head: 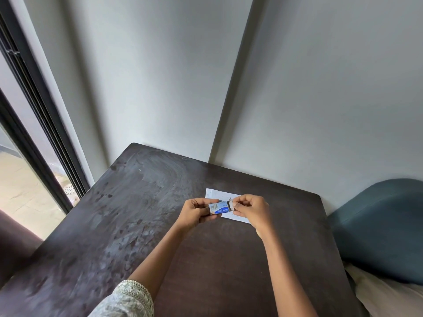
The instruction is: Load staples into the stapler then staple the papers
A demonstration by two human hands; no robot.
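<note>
Head view: I see the staple box (219,208), blue and white, held just above the table, dead centre of frame. Left hand (194,212) at its 9 o'clock end, fingers curled shut around that end. Right hand (249,210) at the 3 o'clock end, thumb and fingertips (235,205) pinched on a pale flap or inner tray there; can't tell which. Papers (225,200) lie flat on the table under and behind both hands, running toward 4 o'clock, partly covered by the right hand. A thin dark shape sits on the papers at 12 o'clock of the box; can't tell if it's the stapler. Table (137,213) is dark, smeared wood, pushed into a grey wall corner (160,88). Window frame (41,138) at 9 o'clock, blue cushion (377,225) at 3 o'clock. Patterned sleeve (130,298) at 7 o'clock.
</note>
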